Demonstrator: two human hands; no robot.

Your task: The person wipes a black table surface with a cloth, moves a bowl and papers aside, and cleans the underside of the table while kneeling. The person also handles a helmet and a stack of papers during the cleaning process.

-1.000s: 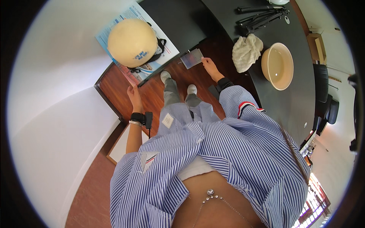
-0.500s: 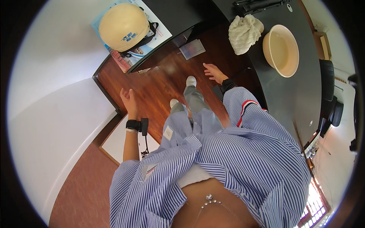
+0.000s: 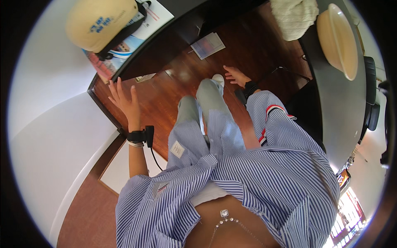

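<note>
over the brown floor [image 3: 159, 103], both hands apart and unfolded

on my feed, the left forearm rises nearly upright, a black band [image 3: 135, 136] at its wrist; the left hand [image 3: 127, 105] leans toward the edge of the dark tabletop [image 3: 182, 6], fingers spread wide. i cannot tell whether their tips touch the poster [image 3: 131, 43] there, which lies under a cream helmet [image 3: 99, 25]. across from it, i see the right hand [image 3: 238, 77] angled inward and up from a striped sleeve [image 3: 264, 111], fingers loosely parted, near a flat sheet [image 3: 208, 45] lying on the floor. a pale cloth [image 3: 294, 18] and a basin [image 3: 333, 39] sit at upper right.
</note>
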